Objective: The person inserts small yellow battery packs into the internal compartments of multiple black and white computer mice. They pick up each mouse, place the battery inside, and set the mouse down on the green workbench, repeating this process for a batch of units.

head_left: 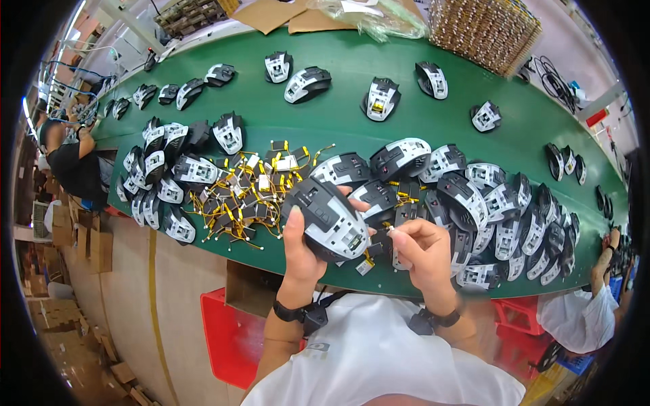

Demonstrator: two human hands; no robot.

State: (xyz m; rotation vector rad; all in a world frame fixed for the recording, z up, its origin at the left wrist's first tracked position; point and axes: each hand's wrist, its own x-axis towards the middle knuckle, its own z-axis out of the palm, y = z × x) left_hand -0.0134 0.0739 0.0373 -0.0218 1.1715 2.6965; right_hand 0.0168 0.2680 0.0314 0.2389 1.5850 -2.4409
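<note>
My left hand is wrapped round a black and white computer mouse, its cut-out side turned up and a bit of green circuit board showing in an opening. Just to its right, my right hand pinches a small white plug between thumb and fingertips. Whether a lead runs from it to the battery below is too small to tell. Left of the held mouse lies a loose heap of small batteries with yellow ends and thin leads. More mice crowd close on the right.
Another cluster of mice lies to the left on the green table. Single mice sit spread along the far strip. A stacked tray block stands at the back. Red crates are under the near edge. Co-workers sit at both ends.
</note>
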